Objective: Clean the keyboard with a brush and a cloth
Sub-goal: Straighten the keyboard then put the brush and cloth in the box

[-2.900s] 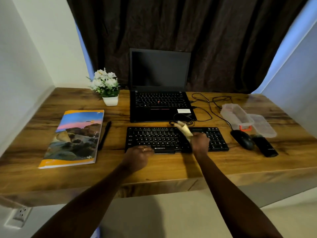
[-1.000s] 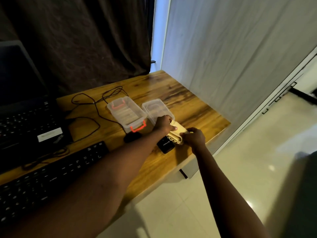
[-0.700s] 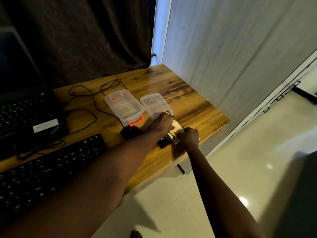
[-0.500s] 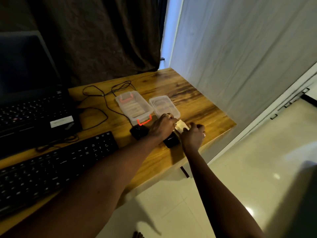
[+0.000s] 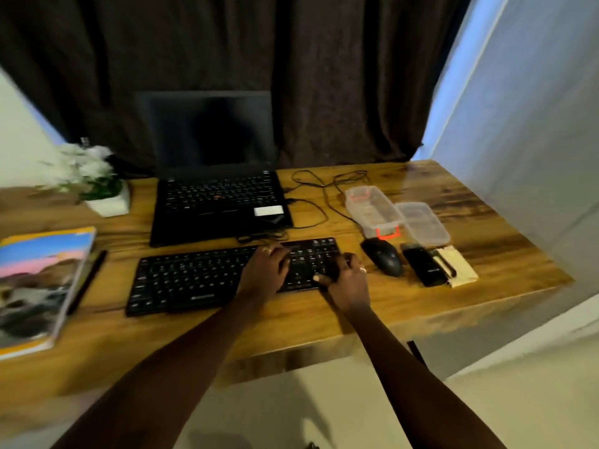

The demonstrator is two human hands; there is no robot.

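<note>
Keyboard mid-frame: I see left hand resting loose on keys, right hand gripping its right end, likely to reposition it, cloth parked right.

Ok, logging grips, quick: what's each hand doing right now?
Left hand: open, resting on the keyboard keys, holding nothing.
Right hand: closed on the keyboard's right end, thumb on top.
</note>
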